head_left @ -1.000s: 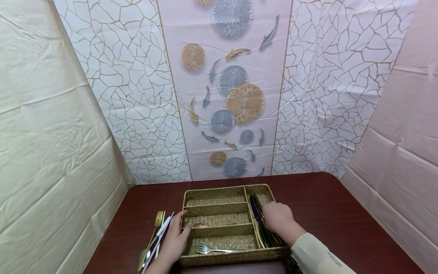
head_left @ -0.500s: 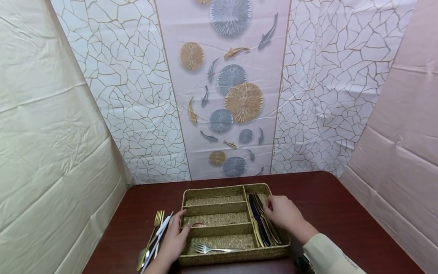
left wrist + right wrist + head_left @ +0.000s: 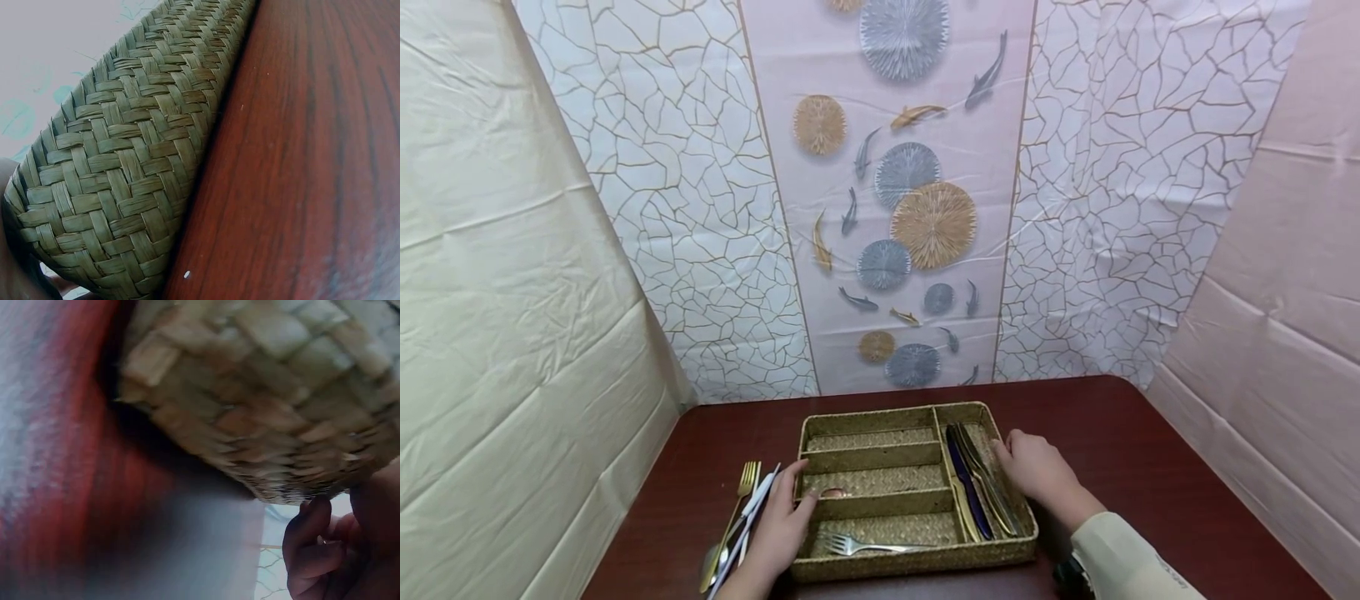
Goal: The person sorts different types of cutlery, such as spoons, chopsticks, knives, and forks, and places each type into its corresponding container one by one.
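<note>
The woven cutlery tray (image 3: pixel 917 567) lies on the table. My left hand (image 3: pixel 782 521) holds its left wall, thumb over the rim; in the left wrist view, the hand shows only at the tray's corner. Loosely curled with nothing in its fingers, my right hand (image 3: pixel 1041 473) is at the right rim. The right compartment holds several knives, including a dark blue knife (image 3: pixel 967 483) and a gold knife (image 3: pixel 972 508). A silver fork (image 3: pixel 880 547) lies in the front compartment. In the middle one, a small copper-coloured piece (image 3: pixel 833 492) shows; its kind is unclear.
Left of the tray lie a gold fork (image 3: pixel 747 479), white-handled cutlery (image 3: pixel 757 497) and partly hidden spoons. The dark red table (image 3: pixel 1120 467) extends to the right. Patterned cloth (image 3: pixel 887 208) hangs behind it, with plain cloth at both sides.
My right hand has lifted off the knives in the right compartment and moved right to the tray's rim. More of the knives shows now. My left hand stays on the tray.
</note>
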`<state>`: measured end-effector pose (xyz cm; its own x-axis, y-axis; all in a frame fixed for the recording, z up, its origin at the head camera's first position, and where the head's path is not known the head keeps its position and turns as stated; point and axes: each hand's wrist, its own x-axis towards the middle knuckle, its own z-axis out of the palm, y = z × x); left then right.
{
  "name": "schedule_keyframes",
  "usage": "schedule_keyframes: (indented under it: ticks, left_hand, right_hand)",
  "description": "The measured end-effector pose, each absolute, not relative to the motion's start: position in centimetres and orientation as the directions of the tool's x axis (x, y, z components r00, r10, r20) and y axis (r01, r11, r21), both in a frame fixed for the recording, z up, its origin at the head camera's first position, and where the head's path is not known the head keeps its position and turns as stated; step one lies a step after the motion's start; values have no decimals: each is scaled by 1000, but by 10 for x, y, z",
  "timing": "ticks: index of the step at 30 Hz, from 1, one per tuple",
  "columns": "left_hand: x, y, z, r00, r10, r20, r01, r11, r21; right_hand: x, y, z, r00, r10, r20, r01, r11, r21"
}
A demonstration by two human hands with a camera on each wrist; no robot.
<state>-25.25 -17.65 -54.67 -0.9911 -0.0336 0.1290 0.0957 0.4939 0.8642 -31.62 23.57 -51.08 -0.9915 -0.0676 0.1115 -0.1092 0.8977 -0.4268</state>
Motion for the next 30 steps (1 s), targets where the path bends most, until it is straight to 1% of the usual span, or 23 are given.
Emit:
schedule_keyframes:
  ticks: [5, 11, 16, 24, 30]
  left_hand:
    - [-253, -176, -547, -992, -31, 119, 88, 498, 863]
    - [-254, -175, -547, -989, -23, 145, 112, 515, 850]
    - [-252, -176, -546, -989, -34, 146, 107, 522, 846]
    - [-251, -176, -545, -987, -30, 159, 120, 527, 841]
    - [-250, -178, -542, -985, -25, 169, 125, 568, 814]
  right_hand:
    - [-318, 238, -515, -992, -83, 100, -118, 901, -418]
    - [-317, 239, -516, -993, -96, 64, -115, 891, -439]
    - [-318, 238, -518, -993, -108, 49, -118, 885, -450]
    - [-318, 238, -520, -992, -104, 77, -127, 895, -428]
    - [-317, 236, -520, -989, -108, 101, -140, 902, -409]
